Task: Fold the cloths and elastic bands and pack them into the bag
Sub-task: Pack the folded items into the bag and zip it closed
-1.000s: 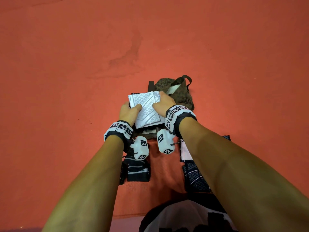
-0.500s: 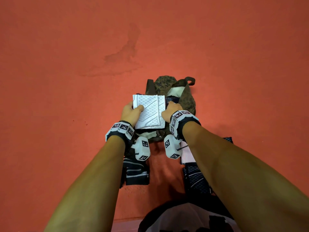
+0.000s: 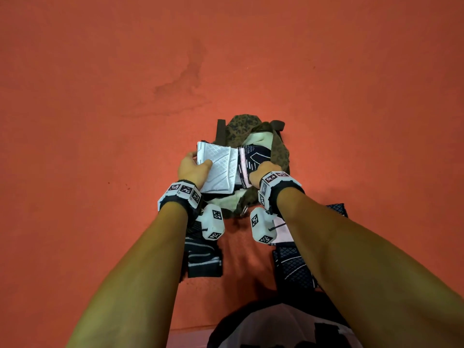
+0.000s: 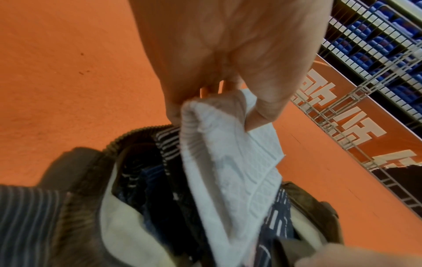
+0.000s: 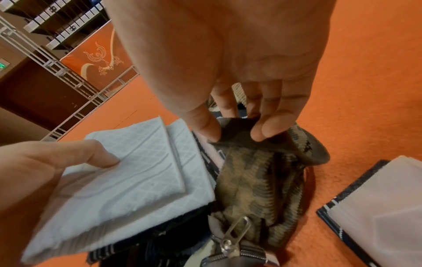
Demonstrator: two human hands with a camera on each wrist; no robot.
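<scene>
Left hand (image 3: pixel 192 168): the folded white cloth (image 3: pixel 218 169) is being pinched at its left edge, thumb on top and fingers underneath; the fingers are being hidden by the cloth in the head view.
Right hand (image 3: pixel 263 172): the dark rim of the camouflage bag (image 3: pixel 278 150) is being gripped between thumb and fingertips and held open; most of the fingers are being covered by the bag's flap from above.
White cloth: it is being held over the bag's mouth, partly resting on the contents, its lower edge touching a dark patterned cloth (image 3: pixel 253 159) already inside.
Bag: it is lying on the orange floor (image 3: pixel 100 121); its inside is being largely blocked by the white cloth, and only a pale lining and dark striped fabric can be made out.
Left of the arms: a dark striped folded band (image 3: pixel 203 259) is being partly covered by the left forearm.
Right of the arms: a dark mesh-patterned cloth (image 3: pixel 292 267) and a pale one are being cut off by the right forearm.
Left wrist view: blurred.
</scene>
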